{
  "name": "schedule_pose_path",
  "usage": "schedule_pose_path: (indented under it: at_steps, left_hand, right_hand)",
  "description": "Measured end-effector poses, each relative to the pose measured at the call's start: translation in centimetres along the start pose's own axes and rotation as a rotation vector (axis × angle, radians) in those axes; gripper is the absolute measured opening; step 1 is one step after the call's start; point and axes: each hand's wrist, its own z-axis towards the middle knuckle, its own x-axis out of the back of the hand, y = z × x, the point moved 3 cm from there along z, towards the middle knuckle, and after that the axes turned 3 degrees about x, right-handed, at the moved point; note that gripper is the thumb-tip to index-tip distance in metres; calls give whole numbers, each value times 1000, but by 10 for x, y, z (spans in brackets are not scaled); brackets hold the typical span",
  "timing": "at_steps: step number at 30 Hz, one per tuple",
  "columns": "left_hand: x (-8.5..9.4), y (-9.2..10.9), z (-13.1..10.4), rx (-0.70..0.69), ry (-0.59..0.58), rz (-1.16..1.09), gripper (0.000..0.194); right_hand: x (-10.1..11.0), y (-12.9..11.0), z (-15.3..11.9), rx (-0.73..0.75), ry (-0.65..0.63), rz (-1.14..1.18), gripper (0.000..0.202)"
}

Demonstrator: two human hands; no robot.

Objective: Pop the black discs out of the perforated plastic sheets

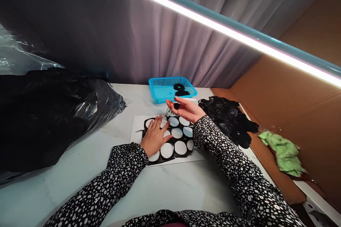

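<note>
My left hand (157, 135) lies flat, fingers spread, on a black sheet (174, 143) cut through with several round holes. That sheet rests on a white board (135, 127), which shows through the holes. Above the sheet's far side, my right hand (188, 109) is raised with the palm turned partly up and its fingers curled. A small black clump (176, 106) sits in it, and thin dark strands (167, 111) hang from near the fingertips down towards the sheet. What exactly the clump is, I cannot make out.
Behind the hands stands a blue plastic basket (160, 95) with black round pieces (179, 87) in it. A heap of black scraps (226, 117) lies to the right, near a green cloth (282, 152). A large black bag (53, 113) fills the left. A lit tube lamp (226, 32) crosses overhead.
</note>
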Motion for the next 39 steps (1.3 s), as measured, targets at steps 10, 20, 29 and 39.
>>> schedule_pose_path:
  at_steps: [10, 20, 29, 39]
  left_hand:
    - [2, -2, -1, -8, -1, -3, 58]
    - [3, -4, 1, 11, -3, -84, 59]
    - [58, 16, 0, 408, -158, -1521, 38]
    - [75, 21, -16, 505, -226, -1734, 34]
  right_hand:
    - [-9, 0, 13, 123, 136, 24, 8]
    - [-8, -25, -22, 446, 118, -277, 13]
    - [-6, 33, -75, 52, -105, -196, 22]
    - [21, 44, -79, 5, -6, -13, 19]
